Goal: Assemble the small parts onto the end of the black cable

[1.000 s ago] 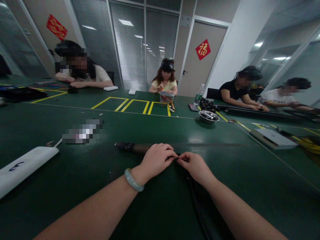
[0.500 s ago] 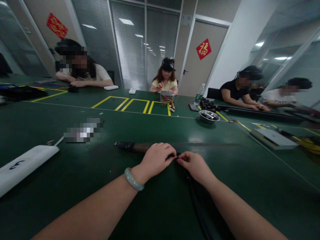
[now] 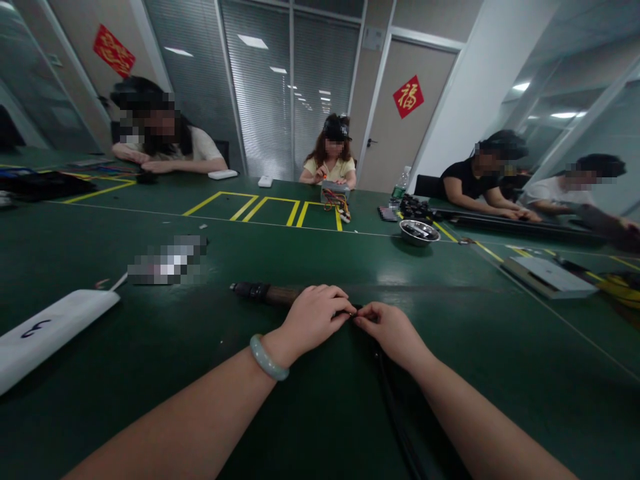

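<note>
A dark cylindrical tool [image 3: 280, 295], perhaps an electric screwdriver, lies on the green table with its narrow metal tip pointing left. My left hand [image 3: 315, 317] is closed over its right end and covers much of it. Thumb and fingertips of my right hand [image 3: 387, 330] are pinched together right beside the left fingertips. A tiny brass-coloured piece [image 3: 353, 314] shows between the two hands, mostly hidden by the fingers. From beneath the right hand, a black cable [image 3: 393, 400] runs down toward the near edge of view.
At the left lies a white power strip [image 3: 55, 337], near a blurred-out flat object [image 3: 167, 261]. A metal bowl [image 3: 419, 233] of dark parts stands beyond my right hand. A flat pale box [image 3: 547, 277] lies at the right. Several people sit around the table.
The brass-coloured piece is less visible between my fingertips, and the hands sit slightly closer together. The tool and cable stay nearly where they were.
</note>
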`<state>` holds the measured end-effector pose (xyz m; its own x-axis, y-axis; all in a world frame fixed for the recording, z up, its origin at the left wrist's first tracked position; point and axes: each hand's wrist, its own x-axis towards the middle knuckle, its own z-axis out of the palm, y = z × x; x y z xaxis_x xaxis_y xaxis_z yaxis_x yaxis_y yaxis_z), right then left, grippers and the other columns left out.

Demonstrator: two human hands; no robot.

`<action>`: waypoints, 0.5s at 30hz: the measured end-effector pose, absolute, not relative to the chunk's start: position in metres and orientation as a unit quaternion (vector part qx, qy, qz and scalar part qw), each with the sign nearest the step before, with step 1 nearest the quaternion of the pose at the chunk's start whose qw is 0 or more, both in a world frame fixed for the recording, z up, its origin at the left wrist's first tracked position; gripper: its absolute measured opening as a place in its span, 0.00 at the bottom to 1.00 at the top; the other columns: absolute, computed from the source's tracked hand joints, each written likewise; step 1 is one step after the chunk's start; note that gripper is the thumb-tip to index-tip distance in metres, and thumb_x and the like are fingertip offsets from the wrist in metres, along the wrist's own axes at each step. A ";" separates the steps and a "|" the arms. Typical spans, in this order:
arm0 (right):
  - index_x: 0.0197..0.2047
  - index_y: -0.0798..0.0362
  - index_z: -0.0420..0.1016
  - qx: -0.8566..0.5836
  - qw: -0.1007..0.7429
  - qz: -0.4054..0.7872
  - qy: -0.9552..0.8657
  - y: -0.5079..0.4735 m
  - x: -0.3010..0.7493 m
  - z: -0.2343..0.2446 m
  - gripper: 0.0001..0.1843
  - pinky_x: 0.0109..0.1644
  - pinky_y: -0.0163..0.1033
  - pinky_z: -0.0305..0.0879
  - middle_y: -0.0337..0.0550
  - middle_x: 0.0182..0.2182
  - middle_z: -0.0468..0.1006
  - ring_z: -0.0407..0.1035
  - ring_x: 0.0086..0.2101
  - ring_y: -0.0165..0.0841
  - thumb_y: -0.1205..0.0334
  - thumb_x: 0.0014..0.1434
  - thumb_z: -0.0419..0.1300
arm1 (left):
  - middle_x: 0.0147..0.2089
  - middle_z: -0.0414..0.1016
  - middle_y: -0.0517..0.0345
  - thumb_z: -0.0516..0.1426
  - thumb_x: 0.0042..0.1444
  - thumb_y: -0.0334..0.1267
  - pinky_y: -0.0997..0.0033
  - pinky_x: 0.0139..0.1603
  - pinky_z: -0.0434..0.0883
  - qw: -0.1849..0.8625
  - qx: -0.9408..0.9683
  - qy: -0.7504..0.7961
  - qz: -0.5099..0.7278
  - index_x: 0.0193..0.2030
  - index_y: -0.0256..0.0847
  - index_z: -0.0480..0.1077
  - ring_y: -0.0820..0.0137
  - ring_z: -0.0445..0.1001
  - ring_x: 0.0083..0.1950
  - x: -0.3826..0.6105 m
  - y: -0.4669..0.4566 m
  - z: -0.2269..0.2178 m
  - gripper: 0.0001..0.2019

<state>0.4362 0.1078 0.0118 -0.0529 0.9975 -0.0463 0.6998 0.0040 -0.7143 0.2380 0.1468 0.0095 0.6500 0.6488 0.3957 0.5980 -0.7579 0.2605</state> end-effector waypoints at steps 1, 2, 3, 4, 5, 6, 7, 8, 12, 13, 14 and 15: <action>0.38 0.51 0.78 -0.642 0.251 0.294 -0.663 0.108 0.436 0.012 0.09 0.34 0.34 0.63 0.40 0.33 0.81 0.74 0.32 0.32 0.57 0.57 0.60 | 0.49 0.71 0.62 0.56 0.62 0.39 0.61 0.50 0.64 0.053 0.907 0.344 0.238 0.45 0.51 0.74 0.65 0.69 0.50 0.238 0.147 0.009 0.07; 0.38 0.51 0.79 -0.642 0.250 0.293 -0.663 0.108 0.436 0.012 0.10 0.34 0.34 0.63 0.39 0.33 0.81 0.74 0.32 0.32 0.57 0.57 0.60 | 0.49 0.72 0.62 0.56 0.62 0.40 0.61 0.50 0.64 0.053 0.907 0.342 0.238 0.45 0.51 0.74 0.65 0.69 0.50 0.238 0.147 0.009 0.07; 0.38 0.51 0.79 -0.642 0.250 0.294 -0.662 0.108 0.436 0.012 0.10 0.34 0.34 0.63 0.39 0.33 0.81 0.74 0.32 0.32 0.57 0.57 0.60 | 0.49 0.72 0.62 0.56 0.62 0.39 0.61 0.50 0.64 0.054 0.907 0.342 0.239 0.45 0.51 0.73 0.65 0.69 0.49 0.238 0.147 0.009 0.07; 0.38 0.51 0.78 -0.643 0.249 0.296 -0.661 0.108 0.436 0.011 0.09 0.34 0.34 0.63 0.39 0.33 0.81 0.74 0.32 0.32 0.57 0.57 0.60 | 0.49 0.72 0.61 0.56 0.62 0.39 0.61 0.50 0.64 0.056 0.906 0.342 0.242 0.46 0.50 0.73 0.65 0.69 0.49 0.239 0.146 0.009 0.08; 0.38 0.51 0.78 -0.643 0.248 0.298 -0.661 0.108 0.436 0.011 0.09 0.34 0.34 0.63 0.39 0.33 0.81 0.74 0.32 0.32 0.57 0.57 0.60 | 0.49 0.72 0.61 0.57 0.61 0.39 0.61 0.49 0.64 0.058 0.905 0.342 0.245 0.47 0.49 0.72 0.65 0.69 0.49 0.239 0.146 0.009 0.08; 0.38 0.51 0.78 -0.643 0.248 0.299 -0.660 0.109 0.436 0.011 0.09 0.35 0.34 0.63 0.39 0.33 0.81 0.74 0.32 0.32 0.57 0.57 0.60 | 0.48 0.72 0.60 0.57 0.61 0.38 0.62 0.49 0.64 0.060 0.903 0.344 0.249 0.48 0.48 0.71 0.65 0.69 0.49 0.239 0.146 0.009 0.09; 0.38 0.51 0.78 -0.642 0.247 0.300 -0.661 0.109 0.436 0.010 0.09 0.35 0.34 0.63 0.39 0.34 0.81 0.74 0.33 0.32 0.57 0.57 0.60 | 0.48 0.72 0.60 0.57 0.61 0.38 0.62 0.49 0.64 0.060 0.901 0.347 0.253 0.48 0.47 0.70 0.65 0.69 0.48 0.239 0.145 0.010 0.09; 0.38 0.51 0.78 -0.641 0.247 0.299 -0.662 0.109 0.437 0.010 0.09 0.35 0.34 0.63 0.39 0.34 0.81 0.74 0.33 0.32 0.57 0.56 0.60 | 0.47 0.73 0.59 0.57 0.61 0.38 0.62 0.48 0.64 0.059 0.900 0.349 0.255 0.47 0.45 0.70 0.65 0.69 0.48 0.239 0.145 0.010 0.08; 0.38 0.51 0.78 -0.638 0.250 0.296 -0.666 0.109 0.437 0.009 0.09 0.36 0.34 0.63 0.40 0.34 0.81 0.74 0.34 0.33 0.58 0.57 0.60 | 0.45 0.73 0.58 0.56 0.61 0.39 0.62 0.48 0.64 0.048 0.902 0.348 0.249 0.43 0.44 0.71 0.65 0.69 0.47 0.240 0.145 0.010 0.05; 0.38 0.51 0.78 -0.638 0.250 0.298 -0.665 0.109 0.437 0.009 0.09 0.36 0.34 0.63 0.40 0.34 0.81 0.74 0.33 0.33 0.58 0.57 0.60 | 0.45 0.72 0.58 0.56 0.61 0.39 0.62 0.48 0.64 0.048 0.903 0.347 0.248 0.43 0.44 0.71 0.65 0.69 0.47 0.240 0.146 0.009 0.05; 0.38 0.51 0.78 -0.639 0.250 0.299 -0.663 0.109 0.437 0.009 0.09 0.36 0.34 0.63 0.39 0.34 0.81 0.74 0.33 0.33 0.58 0.57 0.60 | 0.45 0.72 0.58 0.56 0.61 0.39 0.63 0.48 0.64 0.047 0.903 0.347 0.247 0.43 0.45 0.71 0.65 0.70 0.47 0.240 0.146 0.009 0.05; 0.38 0.51 0.78 -0.639 0.250 0.301 -0.662 0.109 0.437 0.009 0.09 0.36 0.34 0.63 0.39 0.34 0.81 0.74 0.33 0.33 0.58 0.57 0.60 | 0.45 0.72 0.58 0.57 0.61 0.39 0.62 0.48 0.64 0.048 0.904 0.347 0.246 0.43 0.45 0.71 0.65 0.69 0.47 0.240 0.146 0.009 0.05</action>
